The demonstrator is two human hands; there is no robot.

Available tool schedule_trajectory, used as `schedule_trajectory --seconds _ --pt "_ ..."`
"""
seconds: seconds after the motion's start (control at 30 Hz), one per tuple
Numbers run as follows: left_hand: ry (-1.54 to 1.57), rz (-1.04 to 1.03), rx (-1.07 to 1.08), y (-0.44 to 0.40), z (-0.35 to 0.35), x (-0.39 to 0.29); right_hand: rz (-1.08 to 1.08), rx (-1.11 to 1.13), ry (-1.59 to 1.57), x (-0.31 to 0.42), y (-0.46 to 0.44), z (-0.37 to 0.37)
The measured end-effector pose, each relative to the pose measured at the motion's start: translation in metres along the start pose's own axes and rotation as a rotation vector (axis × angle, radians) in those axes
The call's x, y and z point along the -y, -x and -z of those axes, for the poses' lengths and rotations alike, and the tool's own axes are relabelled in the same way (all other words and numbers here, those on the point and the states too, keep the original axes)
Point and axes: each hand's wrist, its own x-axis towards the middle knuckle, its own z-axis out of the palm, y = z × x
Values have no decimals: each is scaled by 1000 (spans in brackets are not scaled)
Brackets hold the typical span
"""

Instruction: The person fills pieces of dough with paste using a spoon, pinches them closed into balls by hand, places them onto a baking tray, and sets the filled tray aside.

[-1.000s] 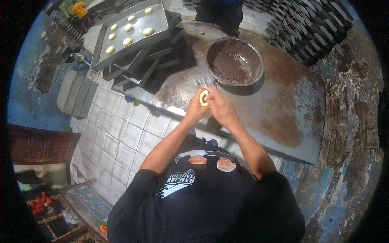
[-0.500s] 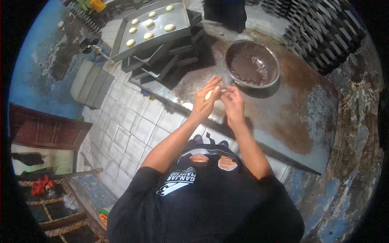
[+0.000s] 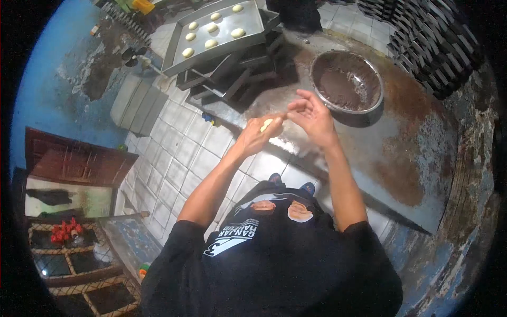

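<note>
A small piece of pale dough rests in my left hand, whose fingers are curled around it. My right hand is beside it, fingers apart and slightly bent, its fingertips close to those of the left hand; nothing shows in it. Just beyond my right hand stands a round metal bowl on the worn worktable. Dark brown paste lies in the bowl and smears its inner wall. Whether paste is inside the dough is hidden.
Several pale dough rounds sit spaced out on a metal tray, which tops a stack of crisscrossed trays at the back left. Dark stacked moulds or pans rise at the back right. White floor tiles run left of the worktable.
My right hand has come away from the left and its fingers have spread. My left hand has closed more around the dough. The view has shifted slightly, moving the surroundings rightward.
</note>
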Motion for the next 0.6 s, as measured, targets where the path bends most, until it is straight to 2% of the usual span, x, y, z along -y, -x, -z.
schedule_trajectory --seconds 0.03,0.07,0.1,0.13,0.2,0.23,0.27,0.33,0.37,0.4,0.43,0.47,0.5,0.53,0.57,0.6 --pt "75 90 21 4 -3 -5 -96 228 -66 3 -3 7" --pt "75 95 22 6 -11 -2 -186 451 -129 5 -8 9" --pt "88 -21 -50 7 -21 2 -125 542 13 7 -13 7" --pt "95 -86 -34 3 -18 6 -119 542 20 14 -16 6" --pt "112 -216 -1 -3 -12 13 44 528 331 29 -18 3" --pt "320 -97 118 -7 -4 16 -179 389 -32 26 -15 -4" --pt "532 22 235 -12 -1 19 -182 393 -19 19 -11 -14" --pt "667 -32 167 -12 6 -9 322 -172 111 14 -5 -39" --pt "878 -20 152 -14 4 -18 364 -43 252 25 4 -46" --pt "1089 -6 136 -14 0 -24 363 -24 258 16 -6 -44" --pt "1174 7 219 -13 -4 -29 498 -73 438 2 -18 -37" --pt "1222 -21 161 -15 -17 -35 640 -122 621 -10 -30 -34" --pt "1238 27 188 -19 -25 -23 397 -278 454 -3 -41 -44" --pt "1253 77 221 -22 -23 -25 401 -269 467 5 -46 -57" --pt "1258 204 109 -24 -21 -27 532 -156 524 13 -48 -70" --pt "1268 205 133 -33 -2 -32 655 -48 586 17 -48 -83"
